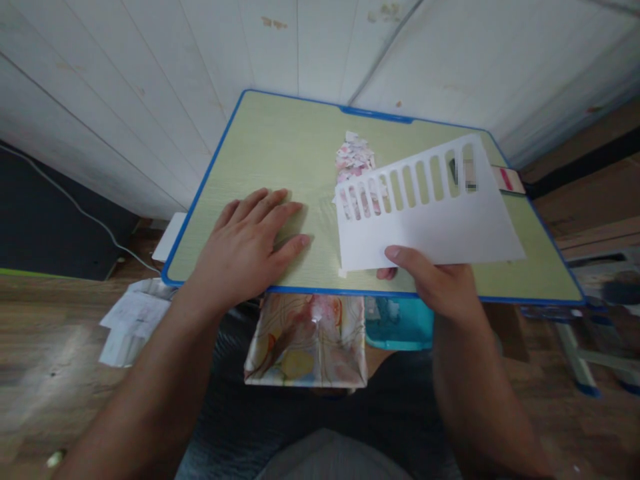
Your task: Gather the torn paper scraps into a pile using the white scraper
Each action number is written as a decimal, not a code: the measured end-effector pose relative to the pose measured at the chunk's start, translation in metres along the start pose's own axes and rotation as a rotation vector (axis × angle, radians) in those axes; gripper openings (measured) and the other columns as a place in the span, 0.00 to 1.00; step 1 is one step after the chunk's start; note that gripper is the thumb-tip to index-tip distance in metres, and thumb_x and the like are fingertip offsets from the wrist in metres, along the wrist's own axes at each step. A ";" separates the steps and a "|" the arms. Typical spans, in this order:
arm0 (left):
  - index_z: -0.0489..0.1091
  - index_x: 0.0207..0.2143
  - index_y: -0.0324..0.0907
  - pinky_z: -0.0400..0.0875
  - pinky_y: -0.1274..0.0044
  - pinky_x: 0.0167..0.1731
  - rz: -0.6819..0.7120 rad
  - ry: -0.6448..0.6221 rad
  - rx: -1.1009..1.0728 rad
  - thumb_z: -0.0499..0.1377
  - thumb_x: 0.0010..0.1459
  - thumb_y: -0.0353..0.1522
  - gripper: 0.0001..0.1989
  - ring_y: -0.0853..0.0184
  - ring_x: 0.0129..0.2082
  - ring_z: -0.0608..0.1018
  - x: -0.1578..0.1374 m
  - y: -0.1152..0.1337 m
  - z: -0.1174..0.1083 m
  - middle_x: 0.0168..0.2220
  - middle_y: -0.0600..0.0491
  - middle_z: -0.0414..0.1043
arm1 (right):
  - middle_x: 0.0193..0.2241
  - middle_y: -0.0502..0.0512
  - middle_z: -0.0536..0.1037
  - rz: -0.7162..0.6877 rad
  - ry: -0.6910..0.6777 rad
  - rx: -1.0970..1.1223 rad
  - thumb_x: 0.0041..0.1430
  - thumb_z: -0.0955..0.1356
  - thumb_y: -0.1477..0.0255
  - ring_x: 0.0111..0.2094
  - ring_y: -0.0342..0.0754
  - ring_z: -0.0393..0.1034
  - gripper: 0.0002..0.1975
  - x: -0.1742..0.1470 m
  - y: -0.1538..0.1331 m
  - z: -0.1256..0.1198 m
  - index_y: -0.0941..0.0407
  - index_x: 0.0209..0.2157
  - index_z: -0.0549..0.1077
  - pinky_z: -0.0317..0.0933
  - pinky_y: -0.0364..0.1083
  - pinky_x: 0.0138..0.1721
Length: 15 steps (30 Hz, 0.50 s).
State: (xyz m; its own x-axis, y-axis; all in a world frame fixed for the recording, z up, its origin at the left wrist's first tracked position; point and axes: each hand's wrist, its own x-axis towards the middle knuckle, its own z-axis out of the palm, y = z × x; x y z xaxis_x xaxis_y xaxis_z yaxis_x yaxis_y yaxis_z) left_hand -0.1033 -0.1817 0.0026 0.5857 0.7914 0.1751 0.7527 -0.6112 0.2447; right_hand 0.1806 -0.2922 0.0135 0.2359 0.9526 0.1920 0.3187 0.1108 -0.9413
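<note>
My right hand [433, 277] grips the lower edge of a white sheet with a row of long rounded slots [425, 233], thumb on top and fingers beneath. The sheet is tilted above the table and covers part of a pile of small printed paper pieces [354, 157]; some pieces show through its left slots. My left hand [250, 243] lies palm down with fingers spread on the pale green table [290, 147], left of the sheet, with nothing in it.
Below the table's front edge are a patterned open box [305, 360] and a turquoise bin [400, 327]. A phone-like object [509, 180] lies at the table's right. Crumpled papers [135, 323] are on the floor at left. A white panelled wall [270, 53] stands behind the table.
</note>
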 end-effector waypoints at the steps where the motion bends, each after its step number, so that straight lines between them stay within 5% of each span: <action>1: 0.72 0.76 0.50 0.57 0.52 0.83 -0.001 0.003 0.001 0.52 0.82 0.50 0.30 0.48 0.84 0.64 0.000 0.000 0.000 0.83 0.48 0.65 | 0.22 0.50 0.83 0.009 -0.006 0.010 0.64 0.77 0.72 0.26 0.50 0.80 0.13 -0.001 0.000 -0.001 0.52 0.24 0.82 0.78 0.49 0.34; 9: 0.71 0.76 0.50 0.56 0.52 0.83 0.001 -0.001 -0.031 0.54 0.82 0.50 0.29 0.48 0.84 0.63 0.001 -0.002 0.000 0.83 0.48 0.65 | 0.20 0.48 0.81 0.098 0.107 -0.099 0.60 0.80 0.69 0.23 0.52 0.77 0.13 -0.006 0.012 -0.045 0.49 0.23 0.79 0.76 0.51 0.32; 15: 0.72 0.76 0.53 0.57 0.50 0.83 0.000 0.009 -0.053 0.55 0.81 0.49 0.28 0.45 0.84 0.63 0.001 -0.004 0.000 0.83 0.50 0.65 | 0.16 0.47 0.74 0.174 0.040 0.151 0.54 0.78 0.67 0.15 0.50 0.66 0.10 -0.005 0.020 -0.061 0.50 0.24 0.78 0.62 0.50 0.18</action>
State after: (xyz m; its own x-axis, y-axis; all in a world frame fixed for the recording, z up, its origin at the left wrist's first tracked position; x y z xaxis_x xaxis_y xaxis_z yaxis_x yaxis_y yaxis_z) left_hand -0.1056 -0.1784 0.0021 0.5829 0.7914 0.1840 0.7354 -0.6102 0.2946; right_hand 0.2422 -0.3120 0.0112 0.3125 0.9494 0.0310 0.1293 -0.0102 -0.9915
